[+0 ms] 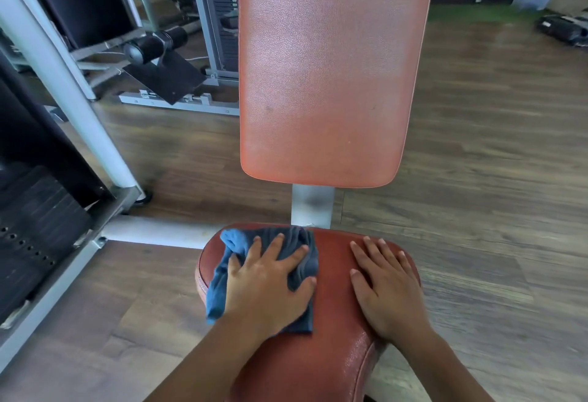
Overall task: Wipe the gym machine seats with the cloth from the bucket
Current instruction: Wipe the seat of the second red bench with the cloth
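The left hand [270, 287] lies palm down on a blue cloth [234, 242], fingers spread and nearly straight, pressing it flat rather than clutching it. The right hand [386, 290] lies palm down too, fingers straight and close together, resting bare on the red padded seat [334, 357] and holding nothing. The two hands are apart, with a strip of bare seat between them.

The cloth lies crumpled over the seat's left half. Its folds bunch up beyond the left fingertips, near the seat's far edge, and one side hangs over the seat's left rim. The seat's near right edge glistens with small droplets.

Just beyond the seat a grey metal post [311, 206] rises to the red backrest pad [327, 67], which stands upright above the seat's far edge, its leather-like surface shiny.

To the left of the seat stands a black weight stack [35, 220] in a grey frame, with a pale slanted upright [63, 83] above it. Farther off, beyond the seat and to its left, is another grey machine with a black foam roller [156, 45]. Wood-plank flooring [477, 178] surrounds the seat.
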Demonstrator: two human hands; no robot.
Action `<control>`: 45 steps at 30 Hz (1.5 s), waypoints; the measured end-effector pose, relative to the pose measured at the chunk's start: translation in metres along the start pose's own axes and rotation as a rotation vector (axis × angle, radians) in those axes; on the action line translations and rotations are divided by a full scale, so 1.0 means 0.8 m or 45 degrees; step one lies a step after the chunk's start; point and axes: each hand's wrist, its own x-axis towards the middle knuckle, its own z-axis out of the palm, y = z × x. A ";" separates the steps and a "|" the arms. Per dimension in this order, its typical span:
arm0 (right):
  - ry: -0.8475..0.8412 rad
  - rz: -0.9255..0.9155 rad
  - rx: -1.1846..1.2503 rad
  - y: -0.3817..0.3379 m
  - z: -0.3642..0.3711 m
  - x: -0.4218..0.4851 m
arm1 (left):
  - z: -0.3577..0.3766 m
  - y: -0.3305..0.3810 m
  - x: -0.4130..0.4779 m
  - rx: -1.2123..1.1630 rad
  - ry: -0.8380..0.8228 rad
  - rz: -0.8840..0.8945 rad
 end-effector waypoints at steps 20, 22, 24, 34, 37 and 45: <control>0.011 0.016 0.006 -0.001 -0.001 0.000 | 0.002 -0.040 0.039 -0.136 0.086 -0.060; 0.015 0.022 0.019 -0.001 0.000 0.000 | 0.004 -0.033 0.056 -0.109 0.068 -0.084; 0.021 0.018 0.028 -0.001 0.001 0.001 | 0.006 -0.020 0.060 -0.091 0.058 -0.061; 0.014 0.009 0.041 0.002 0.002 0.001 | 0.003 -0.019 -0.059 -0.251 0.163 0.257; 0.004 -0.014 0.047 0.003 0.002 0.001 | 0.001 -0.025 -0.088 -0.324 0.263 0.364; -0.161 -0.036 0.005 0.004 -0.008 0.008 | 0.005 -0.013 -0.137 -0.324 0.388 0.695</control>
